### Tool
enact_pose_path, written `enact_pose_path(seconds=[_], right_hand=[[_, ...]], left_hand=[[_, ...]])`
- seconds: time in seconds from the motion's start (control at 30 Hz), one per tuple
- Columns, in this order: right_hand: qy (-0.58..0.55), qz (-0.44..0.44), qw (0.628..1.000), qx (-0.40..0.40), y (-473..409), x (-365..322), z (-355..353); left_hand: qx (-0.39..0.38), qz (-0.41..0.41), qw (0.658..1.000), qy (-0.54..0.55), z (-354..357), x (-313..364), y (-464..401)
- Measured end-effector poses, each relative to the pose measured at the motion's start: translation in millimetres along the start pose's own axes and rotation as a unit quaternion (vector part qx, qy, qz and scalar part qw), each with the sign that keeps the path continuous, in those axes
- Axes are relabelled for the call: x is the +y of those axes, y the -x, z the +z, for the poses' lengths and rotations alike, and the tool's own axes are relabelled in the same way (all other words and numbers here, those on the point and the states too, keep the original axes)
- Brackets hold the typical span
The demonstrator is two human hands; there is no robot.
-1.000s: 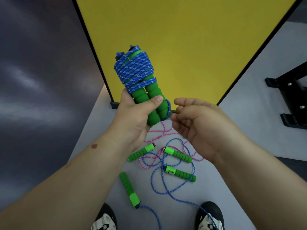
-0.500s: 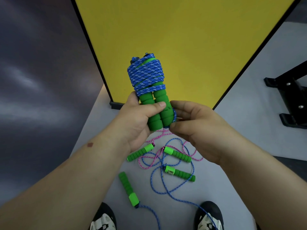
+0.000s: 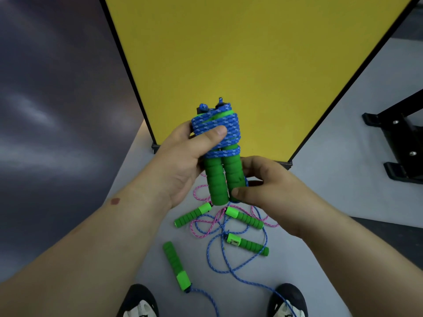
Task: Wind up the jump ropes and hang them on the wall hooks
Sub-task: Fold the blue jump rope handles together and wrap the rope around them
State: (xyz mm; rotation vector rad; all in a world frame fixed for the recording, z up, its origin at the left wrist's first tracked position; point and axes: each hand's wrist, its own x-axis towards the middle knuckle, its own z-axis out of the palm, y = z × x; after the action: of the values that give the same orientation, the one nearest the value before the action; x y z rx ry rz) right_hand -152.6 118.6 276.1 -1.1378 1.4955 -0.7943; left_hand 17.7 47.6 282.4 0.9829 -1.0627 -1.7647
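Observation:
A wound jump rope (image 3: 219, 156) stands upright between my hands: two green foam handles side by side with blue cord wrapped round their upper half. My left hand (image 3: 183, 161) grips the bundle, thumb pressed across the blue coils. My right hand (image 3: 265, 186) pinches the lower end of the right handle and the blue cord end there. On the grey floor below lie a loose blue rope (image 3: 238, 255) and a loose pink rope (image 3: 210, 221), tangled, with several green handles around them. No wall hooks are in view.
A yellow panel (image 3: 240, 60) with a black frame stands straight ahead on the grey floor. A black metal rack base (image 3: 398, 143) sits at the right. A dark wall fills the left side. My two shoes (image 3: 139, 305) show at the bottom edge.
The bundle came lower and nearer. My left hand slid up from the handles onto the blue coils. My right hand closed in and took the handle bottoms and the cord end.

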Motion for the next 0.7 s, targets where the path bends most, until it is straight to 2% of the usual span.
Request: enact_pose_path(seconds=[0.13,0.2,0.27,0.37,0.43,0.57,0.63,0.7], right_hand=[[0.015,0.009,1.000,-0.023,-1.4,-3.7,2.7],[0.029,-0.028,0.997,0.067,-2.1,-11.6,-0.5],[0.055,-0.142,0.971,0.186,-0.9,-23.4,-6.0],[0.225,-0.292,0.904,0.216,0.9,-32.6,-10.6],[0.297,-0.321,0.874,0.212,-2.0,-28.4,-12.3],[0.349,-0.327,0.853,0.208,-3.1,-24.4,-11.2],[0.328,-0.306,0.871,0.202,-1.1,-26.5,-8.7],[0.265,-0.254,0.913,0.178,-0.1,-28.9,-7.0]], left_hand=[[0.000,0.048,0.996,-0.078,1.1,-6.6,2.1],[0.030,0.078,0.981,-0.174,-0.3,-8.5,1.9],[0.042,0.102,0.960,-0.258,0.1,-10.4,3.3],[0.031,0.112,0.951,-0.286,3.1,-13.1,6.7],[0.022,0.117,0.948,-0.296,5.4,-13.0,8.6],[0.039,0.129,0.929,-0.345,7.9,-12.2,11.1],[0.041,0.128,0.922,-0.363,8.1,-12.8,11.4],[0.039,0.119,0.916,-0.381,7.9,-12.5,12.4]])
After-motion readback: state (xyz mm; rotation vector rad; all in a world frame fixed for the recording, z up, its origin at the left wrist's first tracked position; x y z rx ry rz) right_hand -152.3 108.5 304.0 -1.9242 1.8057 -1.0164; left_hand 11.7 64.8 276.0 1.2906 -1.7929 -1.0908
